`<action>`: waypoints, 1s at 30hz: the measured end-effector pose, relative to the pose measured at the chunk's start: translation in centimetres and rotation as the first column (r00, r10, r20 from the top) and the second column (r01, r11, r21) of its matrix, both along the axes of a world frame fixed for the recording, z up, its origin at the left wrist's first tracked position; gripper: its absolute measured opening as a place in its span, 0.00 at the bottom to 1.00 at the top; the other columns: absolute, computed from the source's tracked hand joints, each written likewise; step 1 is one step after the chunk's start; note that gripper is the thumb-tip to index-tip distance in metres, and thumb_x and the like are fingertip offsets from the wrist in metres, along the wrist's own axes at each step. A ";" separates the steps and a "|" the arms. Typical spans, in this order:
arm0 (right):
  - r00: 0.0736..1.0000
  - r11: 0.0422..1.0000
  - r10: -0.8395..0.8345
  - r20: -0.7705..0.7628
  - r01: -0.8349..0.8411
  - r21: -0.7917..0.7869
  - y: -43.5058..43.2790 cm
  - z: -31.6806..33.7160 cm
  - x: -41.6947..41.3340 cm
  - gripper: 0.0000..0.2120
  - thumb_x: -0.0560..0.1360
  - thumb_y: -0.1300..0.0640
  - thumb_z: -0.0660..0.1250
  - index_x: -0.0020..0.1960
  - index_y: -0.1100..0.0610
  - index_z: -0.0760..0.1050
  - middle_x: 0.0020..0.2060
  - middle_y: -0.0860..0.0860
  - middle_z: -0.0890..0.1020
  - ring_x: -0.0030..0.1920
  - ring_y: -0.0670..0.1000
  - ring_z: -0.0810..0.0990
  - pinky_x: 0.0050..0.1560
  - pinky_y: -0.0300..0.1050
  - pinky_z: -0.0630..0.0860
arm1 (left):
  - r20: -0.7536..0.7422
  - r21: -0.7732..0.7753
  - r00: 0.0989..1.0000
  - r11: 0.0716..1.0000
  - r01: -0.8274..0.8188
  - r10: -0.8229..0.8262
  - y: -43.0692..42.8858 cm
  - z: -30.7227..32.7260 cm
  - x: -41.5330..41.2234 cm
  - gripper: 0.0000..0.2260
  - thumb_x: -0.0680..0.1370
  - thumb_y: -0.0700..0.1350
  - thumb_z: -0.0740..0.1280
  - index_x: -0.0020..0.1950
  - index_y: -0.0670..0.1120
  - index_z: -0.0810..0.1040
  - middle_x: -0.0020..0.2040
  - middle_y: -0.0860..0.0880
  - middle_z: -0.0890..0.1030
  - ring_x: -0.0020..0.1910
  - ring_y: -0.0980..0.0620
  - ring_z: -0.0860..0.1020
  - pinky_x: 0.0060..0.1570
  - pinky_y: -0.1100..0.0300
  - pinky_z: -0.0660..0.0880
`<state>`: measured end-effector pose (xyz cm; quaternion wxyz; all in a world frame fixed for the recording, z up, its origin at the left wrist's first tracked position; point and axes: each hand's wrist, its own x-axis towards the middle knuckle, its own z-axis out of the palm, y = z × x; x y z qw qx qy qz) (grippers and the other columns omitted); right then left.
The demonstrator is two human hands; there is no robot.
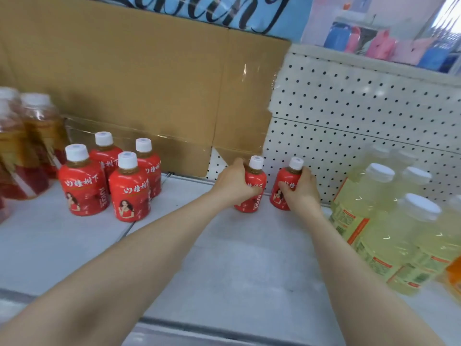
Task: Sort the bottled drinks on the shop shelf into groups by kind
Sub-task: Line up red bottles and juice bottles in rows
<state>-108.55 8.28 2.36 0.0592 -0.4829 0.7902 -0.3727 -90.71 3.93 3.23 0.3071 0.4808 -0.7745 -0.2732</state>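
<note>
Two small red-labelled juice bottles with white caps stand at the back of the white shelf (224, 258). My left hand (235, 182) grips the left one (257, 186) round its body. My right hand (300, 189) grips the right one (282, 188). Both bottles stand upright on the shelf. A group of several identical red bottles (127, 191) stands to the left. Pale yellow drinks (389, 221) with white caps cluster at the right. Taller amber tea bottles (32, 136) stand at the far left.
A brown cardboard sheet (149, 83) leans against the back wall, beside white pegboard (361, 116). An orange bottle (454, 275) peeks in at the right edge. Bare shelf lies between the red group and my hands.
</note>
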 end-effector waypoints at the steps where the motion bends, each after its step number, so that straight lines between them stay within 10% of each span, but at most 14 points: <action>1: 1.000 1.000 0.005 -0.025 -0.006 -0.011 0.5 -0.1 0.2 0.32 0.78 0.54 0.70 0.75 0.60 0.60 0.69 0.61 0.69 0.66 0.64 0.74 0.64 0.58 0.70 | -0.018 0.009 1.000 1.000 0.003 -0.003 0.5 0.2 0.8 0.29 0.70 0.53 0.75 0.66 0.47 0.69 0.58 0.47 0.80 0.58 0.45 0.78 0.53 0.54 0.74; 14: 0.969 0.970 0.232 -0.087 -0.237 -0.050 11.6 1.5 11.1 0.27 0.76 0.49 0.71 0.70 0.54 0.66 0.61 0.56 0.77 0.59 0.58 0.77 0.60 0.58 0.74 | -0.346 -0.021 0.938 0.999 0.024 -0.030 10.1 2.7 16.4 0.28 0.70 0.51 0.78 0.67 0.51 0.72 0.56 0.56 0.80 0.53 0.59 0.79 0.53 0.58 0.77; 30: 0.938 0.926 0.338 -0.074 -0.346 -0.150 15.0 -0.5 34.2 0.29 0.75 0.47 0.70 0.73 0.50 0.65 0.61 0.50 0.75 0.59 0.52 0.77 0.58 0.51 0.74 | -0.167 -0.074 0.969 0.977 -0.198 0.184 12.4 -0.8 40.1 0.33 0.70 0.54 0.76 0.72 0.52 0.69 0.61 0.53 0.78 0.56 0.54 0.76 0.56 0.57 0.73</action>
